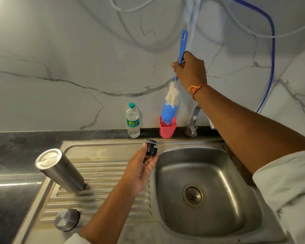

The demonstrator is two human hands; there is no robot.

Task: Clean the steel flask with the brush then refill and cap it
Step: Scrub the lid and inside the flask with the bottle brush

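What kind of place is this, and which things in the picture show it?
Most likely a home kitchen sink area: a steel sink with a ribbed draining board, a tap at a marble-look wall, and a dark stone counter.

Clear plastic water bottle with teal cap (132, 120): green-and-yellow label, print too small to read. No other text legible.

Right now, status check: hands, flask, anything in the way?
Right hand holds brush, tip in pink cup. Left hand holds black stopper. Flask inverted on drainboard, steel cap beside. Sink basin clear.
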